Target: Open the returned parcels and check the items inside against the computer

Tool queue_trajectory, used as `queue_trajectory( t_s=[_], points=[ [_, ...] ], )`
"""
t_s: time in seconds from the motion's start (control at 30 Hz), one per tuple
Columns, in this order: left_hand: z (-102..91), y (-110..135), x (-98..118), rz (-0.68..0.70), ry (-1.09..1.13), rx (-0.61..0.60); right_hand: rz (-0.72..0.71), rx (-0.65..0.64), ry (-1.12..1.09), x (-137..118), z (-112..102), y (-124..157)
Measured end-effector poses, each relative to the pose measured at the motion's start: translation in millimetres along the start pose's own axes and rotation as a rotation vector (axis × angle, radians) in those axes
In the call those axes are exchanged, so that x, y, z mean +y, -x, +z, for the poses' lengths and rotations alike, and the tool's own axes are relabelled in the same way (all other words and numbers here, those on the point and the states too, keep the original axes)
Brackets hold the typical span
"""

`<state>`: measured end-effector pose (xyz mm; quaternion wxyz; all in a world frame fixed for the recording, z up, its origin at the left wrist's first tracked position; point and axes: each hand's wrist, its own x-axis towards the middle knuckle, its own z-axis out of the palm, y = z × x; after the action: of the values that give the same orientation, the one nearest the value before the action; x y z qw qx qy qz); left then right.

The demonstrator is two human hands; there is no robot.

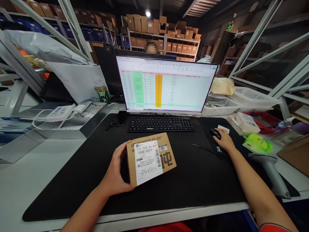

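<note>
My left hand (117,171) grips a small cardboard box (168,159) by its left side, thumb at the bottom edge and fingers at the top. A white shipping label (147,166) with barcodes covers much of the face turned toward me. Over at the right, my right hand (224,140) is wrapped over a black computer mouse (215,133) on a mouse pad. Behind the box lies a black keyboard (160,124). The monitor (181,87) beyond it displays a spreadsheet with green and orange columns.
A thin dark pen-like tool (205,148) lies between box and mouse. Right of my forearm rests a grey barcode scanner (272,170). A phone (119,118) sits left of the keyboard, near a green can (102,93). White baskets (256,96) stand at the right; a person is behind the monitor.
</note>
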<state>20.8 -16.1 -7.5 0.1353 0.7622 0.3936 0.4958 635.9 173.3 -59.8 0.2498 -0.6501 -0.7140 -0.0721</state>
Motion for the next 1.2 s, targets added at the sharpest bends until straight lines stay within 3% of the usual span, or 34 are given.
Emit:
queue_trajectory(
  t_s=[0.5, 0.77, 0.93, 1.03, 1.2],
  points=[
    [3.0, -0.7, -6.4, -0.002, -0.074, 0.017, -0.012, 0.011, -0.023, -1.2, -1.4, 1.2],
    [14.9, -29.3, 41.8, -0.072, -0.208, -0.074, -0.056, 0.026, -0.012, 17.1, 10.0, -3.8],
    [20.2, -46.7, 71.4, 0.045, -0.206, -0.232, -0.032, 0.019, -0.012, 11.8, 6.4, -2.7],
    [30.8, -53.3, 78.9, 0.129, -0.191, -0.262, -0.018, 0.013, -0.019, 4.8, 2.9, -1.8],
    [48.6, -53.6, 74.3, 0.211, -0.155, -0.211, 0.016, 0.018, -0.034, -4.7, -1.9, -1.5]
  ],
)
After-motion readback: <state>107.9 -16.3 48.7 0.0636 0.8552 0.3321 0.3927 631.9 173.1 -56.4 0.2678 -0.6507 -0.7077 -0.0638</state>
